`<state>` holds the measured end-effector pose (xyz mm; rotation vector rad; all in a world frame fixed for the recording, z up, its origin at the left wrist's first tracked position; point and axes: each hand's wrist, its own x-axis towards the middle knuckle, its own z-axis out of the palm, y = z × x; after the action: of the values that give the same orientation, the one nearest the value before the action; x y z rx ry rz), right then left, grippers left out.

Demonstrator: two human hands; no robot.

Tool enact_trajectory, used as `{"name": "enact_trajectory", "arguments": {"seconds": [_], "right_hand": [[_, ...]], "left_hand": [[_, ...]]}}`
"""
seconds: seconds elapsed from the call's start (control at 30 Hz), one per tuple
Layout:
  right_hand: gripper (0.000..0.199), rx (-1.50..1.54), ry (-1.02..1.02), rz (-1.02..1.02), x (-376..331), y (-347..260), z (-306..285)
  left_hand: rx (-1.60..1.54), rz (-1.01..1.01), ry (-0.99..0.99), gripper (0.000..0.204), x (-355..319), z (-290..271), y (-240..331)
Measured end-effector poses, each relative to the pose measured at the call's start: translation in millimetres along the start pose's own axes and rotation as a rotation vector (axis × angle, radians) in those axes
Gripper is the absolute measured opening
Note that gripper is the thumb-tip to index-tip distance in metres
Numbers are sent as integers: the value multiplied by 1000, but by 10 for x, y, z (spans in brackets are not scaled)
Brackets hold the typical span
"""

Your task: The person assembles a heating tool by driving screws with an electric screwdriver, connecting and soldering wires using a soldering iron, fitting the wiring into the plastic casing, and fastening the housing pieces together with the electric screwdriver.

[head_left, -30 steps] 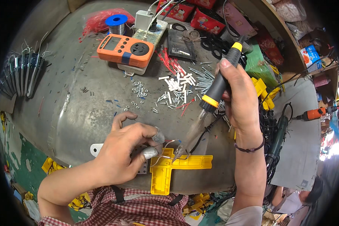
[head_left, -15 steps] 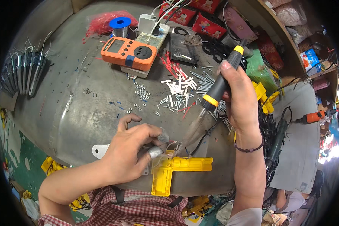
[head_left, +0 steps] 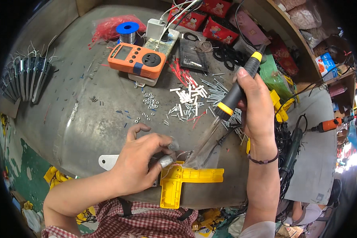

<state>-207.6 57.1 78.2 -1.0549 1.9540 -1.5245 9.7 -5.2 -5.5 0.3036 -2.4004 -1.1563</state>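
Observation:
In my right hand point(head_left: 254, 99) is a soldering iron point(head_left: 231, 97), its black handle ringed with yellow and its metal shaft slanting down to the left. Pale smoke hangs around its tip. My left hand point(head_left: 141, 158), with grey coverings on thumb and forefinger, pinches a thin wire point(head_left: 181, 153) close to that tip. Just below lies an open yellow plastic housing half point(head_left: 171, 193), its arm pointing right, with thin wires over its upper end. A flat metal blade point(head_left: 108, 162) with a hole sticks out beyond my left hand; its other part is hidden under the hand.
An orange multimeter point(head_left: 137, 59) stands at the back, with a blue solder spool point(head_left: 127, 28) behind it. Nuts point(head_left: 150, 101), white sleeves point(head_left: 188, 94) and screws point(head_left: 216, 89) lie scattered mid-table. Dark metal blades with wires point(head_left: 27, 77) fan out far left. A black cable point(head_left: 222, 137) crosses near the iron.
My right hand and the soldering iron have shifted slightly right; smoke still hangs at the tip. My left hand keeps its pinch, nearly in place.

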Motion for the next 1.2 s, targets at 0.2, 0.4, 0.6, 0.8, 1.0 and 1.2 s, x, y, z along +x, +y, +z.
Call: {"name": "enact_trajectory", "arguments": {"seconds": [0.2,0.4,0.6,0.8,1.0,1.2], "right_hand": [[30,15,27,7,-3,-26,-56],[30,30,17,47,-6,1,-18],[30,1,-28,35,-15,15,15],[30,-17,-16,24,-20,10,8],[32,-40,5,38,-3,12,11],[30,110,238,30,75,25,-396]], "left_hand": [[-78,-62,1,36,-6,-2,36],[-57,-15,-23,35,-27,4,27],[-75,-14,18,38,-22,39,51],[-79,0,9,40,-22,64,52],[-30,-8,5,37,-25,9,46],[429,61,151,32,-68,-347,-219]]}}
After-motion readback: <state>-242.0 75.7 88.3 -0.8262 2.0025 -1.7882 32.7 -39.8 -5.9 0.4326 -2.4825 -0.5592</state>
